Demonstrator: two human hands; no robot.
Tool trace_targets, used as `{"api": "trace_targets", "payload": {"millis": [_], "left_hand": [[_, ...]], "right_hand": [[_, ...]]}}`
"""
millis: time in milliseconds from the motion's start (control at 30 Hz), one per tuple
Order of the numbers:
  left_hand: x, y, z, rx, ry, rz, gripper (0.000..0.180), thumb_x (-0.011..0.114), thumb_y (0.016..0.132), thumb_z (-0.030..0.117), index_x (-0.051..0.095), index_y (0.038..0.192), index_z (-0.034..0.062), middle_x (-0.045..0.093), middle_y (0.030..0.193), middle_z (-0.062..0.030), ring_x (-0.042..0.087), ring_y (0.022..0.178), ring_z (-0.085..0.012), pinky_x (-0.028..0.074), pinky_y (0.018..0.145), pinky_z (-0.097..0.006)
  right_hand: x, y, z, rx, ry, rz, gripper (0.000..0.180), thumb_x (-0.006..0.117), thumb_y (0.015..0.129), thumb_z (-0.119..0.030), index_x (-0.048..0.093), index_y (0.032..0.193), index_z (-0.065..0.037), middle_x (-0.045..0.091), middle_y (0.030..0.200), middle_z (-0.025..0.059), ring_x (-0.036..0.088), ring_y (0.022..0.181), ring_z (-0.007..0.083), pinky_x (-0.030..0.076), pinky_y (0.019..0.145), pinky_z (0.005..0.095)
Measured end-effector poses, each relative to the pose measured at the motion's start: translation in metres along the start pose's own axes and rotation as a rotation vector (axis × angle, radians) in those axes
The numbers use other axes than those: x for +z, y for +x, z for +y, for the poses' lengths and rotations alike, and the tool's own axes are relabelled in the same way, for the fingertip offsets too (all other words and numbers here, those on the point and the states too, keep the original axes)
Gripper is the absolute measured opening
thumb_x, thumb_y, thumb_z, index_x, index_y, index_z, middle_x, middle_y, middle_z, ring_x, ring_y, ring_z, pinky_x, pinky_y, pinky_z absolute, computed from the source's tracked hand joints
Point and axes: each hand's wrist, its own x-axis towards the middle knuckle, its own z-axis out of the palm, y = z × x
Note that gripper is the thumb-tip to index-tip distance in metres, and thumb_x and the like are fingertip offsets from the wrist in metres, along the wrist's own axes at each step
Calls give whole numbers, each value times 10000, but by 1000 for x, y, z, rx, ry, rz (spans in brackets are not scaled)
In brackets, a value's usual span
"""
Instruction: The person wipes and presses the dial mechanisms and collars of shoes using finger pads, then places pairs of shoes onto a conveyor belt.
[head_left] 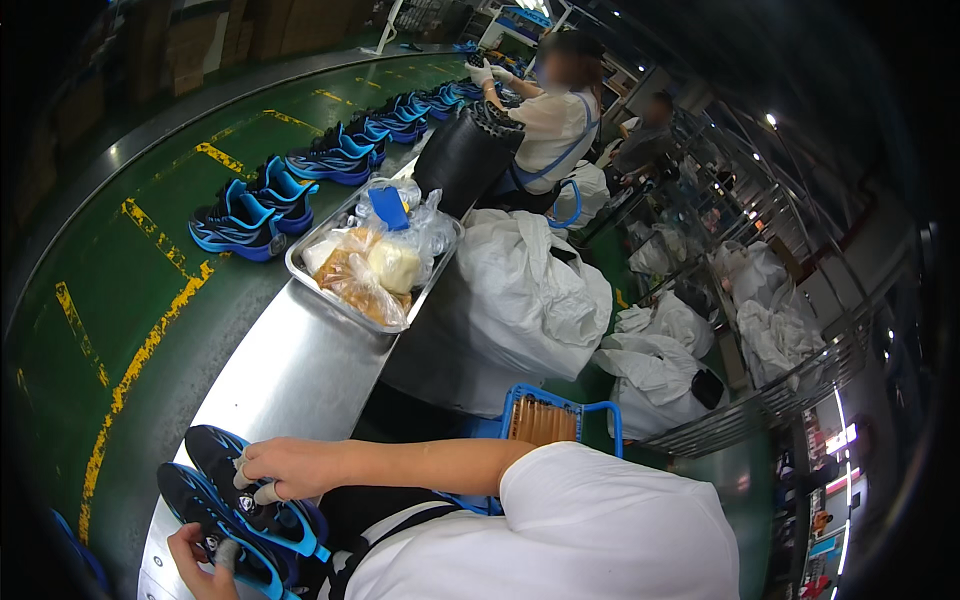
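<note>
Two black sneakers with bright blue trim lie side by side on the metal table in front of me, a far sneaker [212,446] and a near sneaker [186,490]. My right hand [292,468] reaches across from the right, its bent fingers closed on the far sneaker near a small round white emblem. Pale covers wrap some of its fingertips. At the lower edge, my left hand [196,568] grips the near sneaker, with a covered fingertip and the thumb on either side of its emblem. The palm side of both hands is hidden.
A metal tray [296,262] of bagged parts stands farther along the metal table [270,370]. Sneakers [240,222] line the green conveyor belt [150,290] at left. Beyond are a black roll [465,150], a white sack [530,290], a blue chair [540,412] and a gloved co-worker [550,130].
</note>
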Motion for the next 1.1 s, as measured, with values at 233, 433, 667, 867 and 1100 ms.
{"api": "trace_targets", "payload": {"millis": [233,433,667,867,1100], "left_hand": [[-18,-13,-3,-30,-232,-63,380,692,816,145,625,1172,30,635,1182,-88,579,1000,-169,446,865,-291],[-19,-24,-4,119,93,122,394,755,732,183,589,1063,50,534,1086,-94,512,1036,-253,436,892,-350],[-21,-34,16,-47,95,172,294,764,756,161,599,975,55,568,1104,-78,518,1078,-237,425,926,-334],[-35,-23,-10,52,-214,-57,248,720,806,168,626,1021,88,610,1119,-35,521,1077,-202,410,932,-315],[-39,-18,-23,161,-231,-176,250,681,838,216,653,1050,86,646,1149,-31,497,1128,-209,354,1013,-338]], "right_hand": [[5,8,-14,-67,-226,-67,345,660,873,-183,653,1199,-71,649,1162,146,630,1029,309,503,907,394],[16,7,-29,158,-120,-105,328,631,902,-151,637,1216,-54,638,1199,138,625,1023,265,498,868,330],[8,8,-41,189,-115,-133,342,634,895,-48,628,1237,-37,658,1076,67,619,952,153,484,854,281],[11,9,-39,207,-112,-128,332,633,900,-52,633,1232,-40,664,1060,68,638,955,159,484,864,280],[17,10,-38,176,-96,-93,308,644,890,-120,653,1186,-38,673,1028,113,625,873,203,499,817,309]]}}
